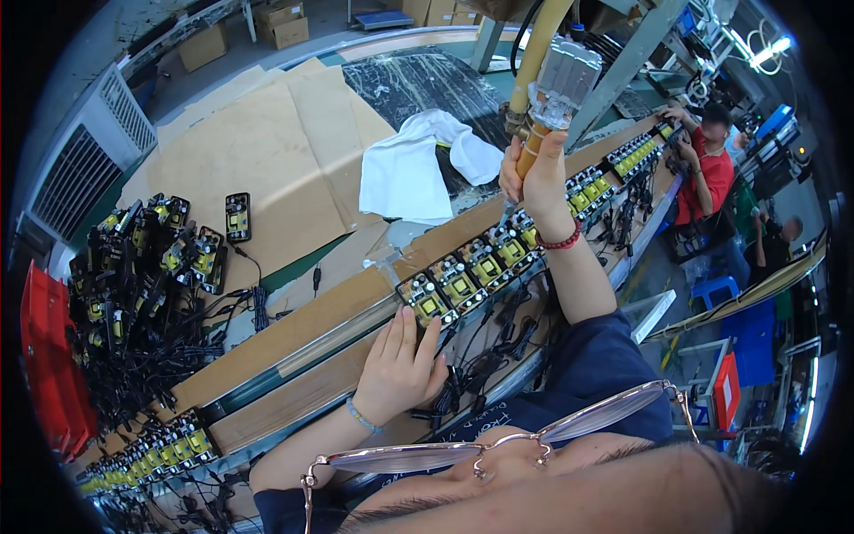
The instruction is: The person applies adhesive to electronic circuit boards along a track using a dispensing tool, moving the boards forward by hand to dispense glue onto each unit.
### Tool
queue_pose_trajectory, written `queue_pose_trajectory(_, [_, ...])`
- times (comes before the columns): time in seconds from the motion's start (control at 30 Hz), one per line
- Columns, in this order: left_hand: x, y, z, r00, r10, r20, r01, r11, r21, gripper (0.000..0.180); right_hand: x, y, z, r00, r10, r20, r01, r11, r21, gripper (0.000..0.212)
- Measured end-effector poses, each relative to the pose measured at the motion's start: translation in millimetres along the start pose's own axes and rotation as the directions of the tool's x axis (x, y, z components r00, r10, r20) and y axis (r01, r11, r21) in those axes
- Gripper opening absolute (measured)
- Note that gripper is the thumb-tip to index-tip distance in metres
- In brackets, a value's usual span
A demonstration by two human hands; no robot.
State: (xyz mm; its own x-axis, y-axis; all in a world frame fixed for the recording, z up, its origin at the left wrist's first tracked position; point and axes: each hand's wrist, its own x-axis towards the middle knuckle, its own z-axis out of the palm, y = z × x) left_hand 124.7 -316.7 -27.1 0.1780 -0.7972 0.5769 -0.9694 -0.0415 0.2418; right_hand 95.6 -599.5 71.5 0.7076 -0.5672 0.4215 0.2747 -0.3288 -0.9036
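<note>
Right hand [540, 182], centre-right and up: fingers clamped around a smooth, amber-coloured cylinder [532, 151], its slim bluish tip [508, 214] angled down at the row of circuit boards [483, 267]. And that row runs diagonally from mid-frame to upper right, rectangular black trays packed with glossy yellow blocks! Down at lower centre, the left hand [398, 367] lies flat, fingers slightly apart, fingertips at the near edge of the end board [425, 300]. Upper centre, a soft, crumpled white cloth [407, 176]; upper left, flat brown cardboard sheets [249, 147]; left, a tangled heap of boards and black cables [133, 294].
</note>
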Motion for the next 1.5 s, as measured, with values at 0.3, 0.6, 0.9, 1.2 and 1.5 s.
queue_pose_trajectory(0.3, [1.4, -0.7, -0.7, 1.000, 0.002, 0.003, -0.002, 1.000, 0.008, 0.049, 4.1, 6.4, -6.3, 0.999, -0.022, -0.027, 0.022, 1.000, 0.007, 0.073])
queue_pose_trajectory(0.6, [1.6, 1.3, -0.8, 1.000, 0.011, 0.006, -0.011, 1.000, 0.007, 0.046, 1.2, 6.4, -8.3, 0.996, -0.042, -0.076, 0.043, 0.999, 0.012, 0.076])
queue_pose_trajectory(0.9, [0.3, 1.9, -3.0, 1.000, 0.019, 0.019, -0.019, 1.000, 0.017, 0.047, 1.1, -2.1, -4.9, 0.998, -0.050, -0.048, 0.052, 0.998, 0.030, 0.072])
queue_pose_trajectory(1.2, [108.4, 7.7, -35.0, 0.996, -0.081, -0.030, 0.082, 0.996, 0.025, 0.048, -1.4, -31.8, -3.3, 1.000, -0.006, 0.025, 0.008, 0.998, -0.056, 0.082])
queue_pose_trajectory(1.5, [106.5, -0.6, -26.9, 0.977, 0.012, 0.212, 0.042, 0.967, -0.251, 0.045, -19.2, -57.3, -3.9, 0.998, -0.033, 0.058, 0.030, 0.998, 0.059, 0.081])
